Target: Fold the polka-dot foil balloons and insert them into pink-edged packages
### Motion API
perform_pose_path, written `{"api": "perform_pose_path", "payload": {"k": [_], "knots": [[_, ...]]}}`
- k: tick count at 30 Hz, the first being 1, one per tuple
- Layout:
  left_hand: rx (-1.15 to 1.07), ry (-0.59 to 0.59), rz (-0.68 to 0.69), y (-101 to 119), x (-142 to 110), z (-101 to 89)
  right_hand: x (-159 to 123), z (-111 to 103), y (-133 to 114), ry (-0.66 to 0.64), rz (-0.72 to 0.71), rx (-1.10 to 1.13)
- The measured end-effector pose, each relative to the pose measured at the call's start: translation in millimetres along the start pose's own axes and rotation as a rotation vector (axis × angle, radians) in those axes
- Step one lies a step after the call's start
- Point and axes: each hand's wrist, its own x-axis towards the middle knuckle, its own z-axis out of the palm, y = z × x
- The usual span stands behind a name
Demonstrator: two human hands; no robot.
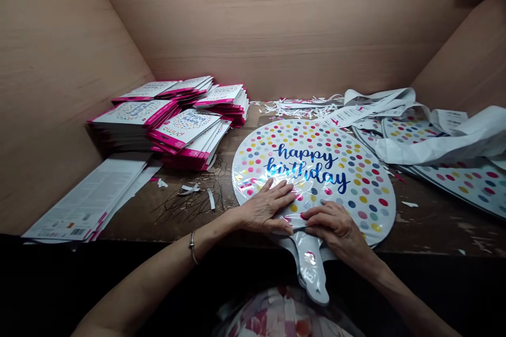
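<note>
The left hand's fingers (280, 194) lie loosely spread on the round "happy birthday" balloon (312, 168), the right hand's curled at its lower edge, grip unclear. Its tail overhangs the worn brown table (435, 210); card packs (136, 113) and paper strips (419, 142) crowd both sides.

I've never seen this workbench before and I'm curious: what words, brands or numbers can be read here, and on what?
"happy birthday": blue script on the dotted balloon.
"prima", as far as it can be read: front pink-edged packet.
Too small or blurred: the other pink-edged packets, the printed cards with a barcode and the white paper strip.
No number is readable.
</note>
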Motion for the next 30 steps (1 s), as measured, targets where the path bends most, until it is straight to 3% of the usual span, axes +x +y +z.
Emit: {"api": "perform_pose_path", "payload": {"k": [2, 5, 7, 9, 12, 15, 19, 21, 23, 24, 26, 28, 30], "knots": [[-0.047, -0.004, 0.025, -2, -2, -3.7, 12, -4, -2, -0.041, 0.082, 0.071], [-0.144, 0.008, 0.058, -5, -3, -12.0, 38, -16, -6, -0.11, 0.322, 0.189], [-0.239, 0.084, -0.008, -6, 0, -17.1, 55, -26, -7, -0.137, 0.419, 0.221], [-0.319, 0.226, -0.156, -6, 6, -20.7, 66, -39, -8, -0.151, 0.425, 0.232], [-0.318, 0.432, -0.314, -8, 16, -23.1, 59, -58, -6, -0.107, 0.256, 0.225], [-0.269, 0.502, -0.307, -14, 11, -24.2, 25, -73, 11, -0.045, -0.003, -0.049], [-0.026, 0.317, 0.051, -32, -25, -22.3, -30, -75, 59, 0.104, -0.222, -0.49], [0.135, 0.264, 0.201, -42, -46, -20.4, -48, -73, 82, 0.173, -0.285, -0.523], [0.17, 0.286, 0.221, -47, -58, -21.8, -54, -74, 97, 0.197, -0.243, -0.475], [0.146, 0.296, 0.159, -48, -60, -25.0, -52, -77, 101, 0.194, -0.188, -0.433], [0.089, 0.306, -0.109, -50, -50, -37.6, -39, -87, 103, 0.185, -0.03, -0.347], [0.08, 0.323, -0.416, -55, -27, -57.0, -13, -100, 102, 0.162, 0.194, -0.322], [0.124, 0.358, -0.595, -66, 5, -77.8, 20, -111, 104, 0.142, 0.406, -0.376]]}}
